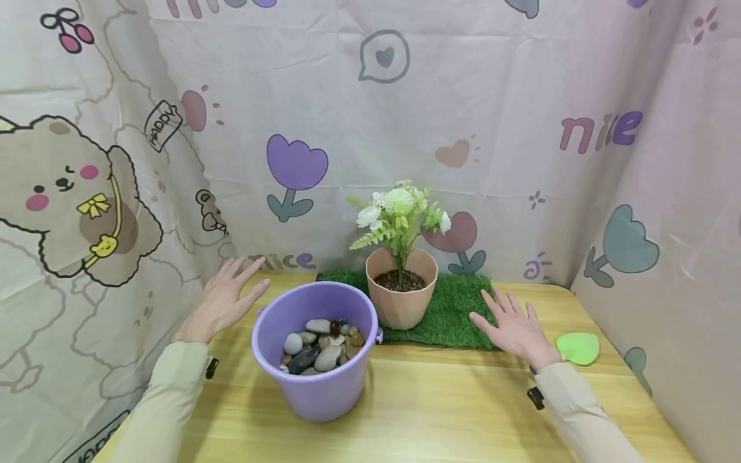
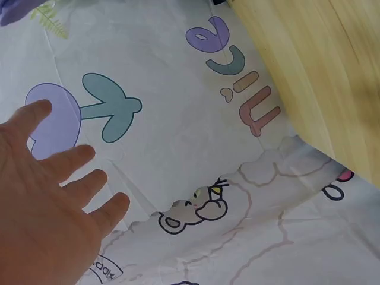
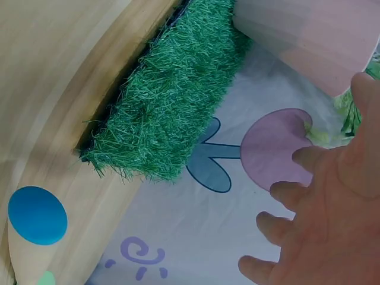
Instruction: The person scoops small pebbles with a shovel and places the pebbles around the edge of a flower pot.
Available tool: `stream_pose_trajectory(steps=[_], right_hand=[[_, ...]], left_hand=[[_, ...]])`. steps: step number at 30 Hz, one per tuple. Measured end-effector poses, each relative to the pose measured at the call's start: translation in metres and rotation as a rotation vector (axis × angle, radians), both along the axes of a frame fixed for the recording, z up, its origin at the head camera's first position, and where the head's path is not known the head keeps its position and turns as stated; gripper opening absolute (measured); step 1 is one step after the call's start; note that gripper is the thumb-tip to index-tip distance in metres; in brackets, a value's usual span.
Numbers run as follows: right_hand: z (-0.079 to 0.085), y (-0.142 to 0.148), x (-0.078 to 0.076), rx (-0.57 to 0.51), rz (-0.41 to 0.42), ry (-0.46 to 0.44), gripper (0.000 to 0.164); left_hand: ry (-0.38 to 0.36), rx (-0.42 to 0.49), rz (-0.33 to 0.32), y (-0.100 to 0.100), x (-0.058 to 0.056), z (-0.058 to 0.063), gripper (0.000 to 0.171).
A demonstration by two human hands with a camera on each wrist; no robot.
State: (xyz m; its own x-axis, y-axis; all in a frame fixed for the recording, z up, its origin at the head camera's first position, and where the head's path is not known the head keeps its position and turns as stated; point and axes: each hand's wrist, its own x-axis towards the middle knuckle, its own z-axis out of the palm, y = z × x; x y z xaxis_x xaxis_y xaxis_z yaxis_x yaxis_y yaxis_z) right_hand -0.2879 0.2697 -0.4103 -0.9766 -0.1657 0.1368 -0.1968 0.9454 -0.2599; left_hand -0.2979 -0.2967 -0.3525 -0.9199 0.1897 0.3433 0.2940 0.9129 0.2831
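A purple bucket stands on the table, with several smooth pebbles of mixed colours inside. My left hand is held to the left of its rim, fingers spread, holding nothing. Behind the bucket, a pale pink pot with dark soil and a white-flowered plant stands on a green artificial grass mat. At the mat's right end my right hand is spread with nothing in it. Beside that wrist lies a light green leaf-shaped piece, partly covered by the forearm.
A printed cloth hangs behind and along both sides of the wooden table. In the right wrist view a blue oval end shows on the table, near the mat's corner.
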Motion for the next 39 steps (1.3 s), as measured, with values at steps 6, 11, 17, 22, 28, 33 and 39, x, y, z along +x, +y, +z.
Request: stream_pose_trajectory(steps=[6, 11, 17, 22, 28, 33, 39], right_hand=[[-0.003, -0.001, 0.0, -0.016, 0.015, 0.004, 0.077], [-0.003, 0.0, 0.0, -0.023, 0.007, 0.002, 0.076], [-0.004, 0.002, 0.001, -0.019, 0.004, -0.024, 0.075], [-0.008, 0.003, 0.001, -0.02, 0.014, -0.006, 0.074], [-0.01, 0.001, 0.002, -0.03, 0.016, 0.009, 0.073], [-0.012, 0.003, 0.003, -0.052, 0.0, -0.004, 0.075], [-0.017, 0.006, 0.005, -0.07, -0.027, -0.036, 0.083]], left_hand=[[0.019, 0.038, -0.013, 0.002, 0.002, -0.005, 0.067], [0.014, 0.087, -0.04, 0.006, 0.004, -0.008, 0.064], [-0.009, 0.125, -0.08, 0.012, 0.003, -0.012, 0.062], [-0.015, 0.148, -0.099, 0.016, 0.003, -0.014, 0.061], [0.014, 0.179, -0.146, 0.017, 0.007, -0.017, 0.056], [-0.029, 0.248, -0.177, 0.019, 0.013, -0.02, 0.055], [-0.103, 0.37, -0.213, 0.025, 0.02, -0.029, 0.055]])
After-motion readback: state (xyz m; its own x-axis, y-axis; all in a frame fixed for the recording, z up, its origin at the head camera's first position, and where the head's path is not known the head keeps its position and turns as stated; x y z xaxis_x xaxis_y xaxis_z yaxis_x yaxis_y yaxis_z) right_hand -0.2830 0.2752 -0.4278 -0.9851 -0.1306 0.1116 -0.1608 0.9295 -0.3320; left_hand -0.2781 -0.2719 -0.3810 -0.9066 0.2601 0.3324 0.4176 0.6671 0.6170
